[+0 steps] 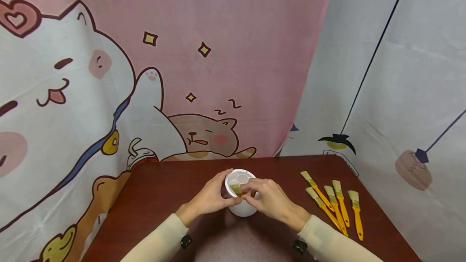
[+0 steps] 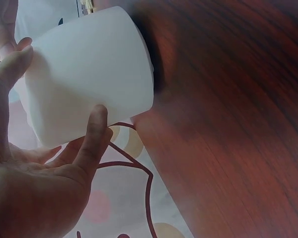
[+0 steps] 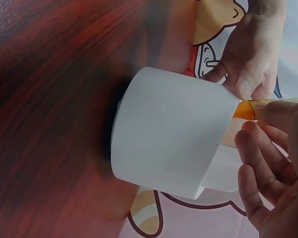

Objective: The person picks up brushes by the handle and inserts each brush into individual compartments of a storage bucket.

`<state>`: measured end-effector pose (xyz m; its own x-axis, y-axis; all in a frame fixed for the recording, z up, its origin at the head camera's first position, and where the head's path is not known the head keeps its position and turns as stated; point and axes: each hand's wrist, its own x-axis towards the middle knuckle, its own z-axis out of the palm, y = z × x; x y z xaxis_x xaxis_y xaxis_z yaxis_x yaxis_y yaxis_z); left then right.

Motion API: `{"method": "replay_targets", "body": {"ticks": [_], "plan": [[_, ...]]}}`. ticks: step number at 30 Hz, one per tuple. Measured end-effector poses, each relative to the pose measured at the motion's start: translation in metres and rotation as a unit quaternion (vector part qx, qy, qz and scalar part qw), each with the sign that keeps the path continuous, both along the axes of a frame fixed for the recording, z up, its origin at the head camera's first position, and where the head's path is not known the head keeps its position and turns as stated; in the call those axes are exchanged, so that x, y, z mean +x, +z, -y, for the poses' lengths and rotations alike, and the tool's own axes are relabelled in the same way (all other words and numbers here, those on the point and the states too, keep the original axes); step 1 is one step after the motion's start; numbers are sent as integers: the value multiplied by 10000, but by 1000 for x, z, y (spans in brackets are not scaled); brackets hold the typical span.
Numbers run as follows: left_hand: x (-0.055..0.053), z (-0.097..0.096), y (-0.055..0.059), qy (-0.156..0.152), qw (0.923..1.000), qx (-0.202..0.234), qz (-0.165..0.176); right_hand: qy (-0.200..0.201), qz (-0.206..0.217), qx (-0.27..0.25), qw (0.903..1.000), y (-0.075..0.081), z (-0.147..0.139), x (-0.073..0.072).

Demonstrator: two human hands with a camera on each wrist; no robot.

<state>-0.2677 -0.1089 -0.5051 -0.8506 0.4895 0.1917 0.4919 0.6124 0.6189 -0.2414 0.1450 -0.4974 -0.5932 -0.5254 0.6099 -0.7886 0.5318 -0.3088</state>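
Observation:
A white round holder with dividers inside its open top stands upright on the table. My left hand grips it from the left, the thumb at the rim and the fingers spread along its side. At the near part of the rim, my right hand pinches a paintbrush between thumb and fingers. The brush's pale bristles point up, and its orange handle goes down past the rim into the holder. The lower end of the handle is hidden inside.
Several more paintbrushes with yellow handles lie on the right of the dark red table, bristles toward the back. A curtain printed with cartoon animals hangs behind the table, with pale cloth along the right side.

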Motion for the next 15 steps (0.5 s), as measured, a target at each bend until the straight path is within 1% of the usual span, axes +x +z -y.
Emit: {"method": "replay_targets", "body": {"ticks": [15], "plan": [[1,0,0,-47,9999,49,90,-26,15,-100,9999,9,-7,4]]}}
